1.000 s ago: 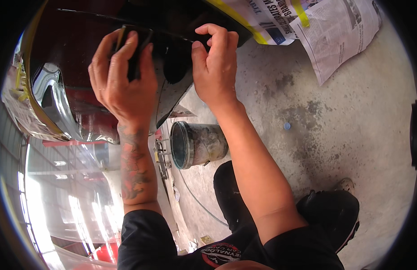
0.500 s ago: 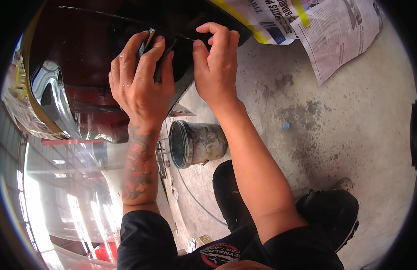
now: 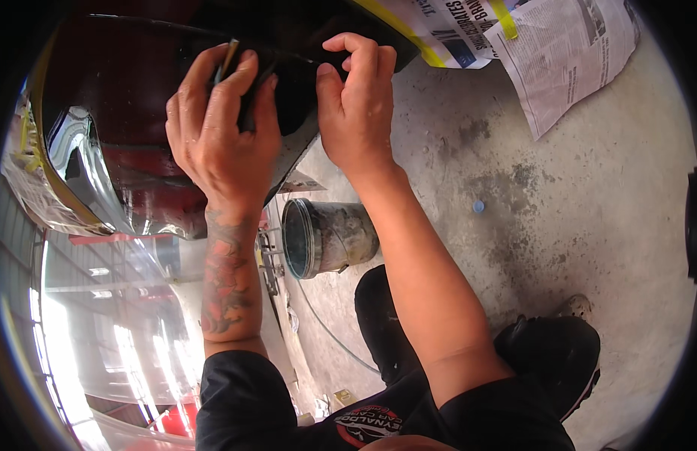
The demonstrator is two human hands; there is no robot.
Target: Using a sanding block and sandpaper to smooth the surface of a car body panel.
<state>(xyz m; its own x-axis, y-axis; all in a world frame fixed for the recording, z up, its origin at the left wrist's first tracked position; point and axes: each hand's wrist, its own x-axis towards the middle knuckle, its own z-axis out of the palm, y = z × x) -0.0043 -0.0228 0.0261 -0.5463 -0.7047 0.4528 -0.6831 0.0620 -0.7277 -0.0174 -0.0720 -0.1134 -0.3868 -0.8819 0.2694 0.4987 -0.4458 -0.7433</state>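
Evidently the left hand has its fingers and thumb closed around a thin pad with a tan edge, mostly hidden by the hand, over the dark glossy panel. The right hand is near the panel's right-hand edge, its fingers loosely curled and a gap between thumb and forefinger; whether it touches the panel I cannot tell. Newspaper with yellow tape hangs beyond it at the upper right. Below the hands, a grimy bucket sits on the stained floor, between the two forearms, with a thin hose nearby and a small blue cap well to the right
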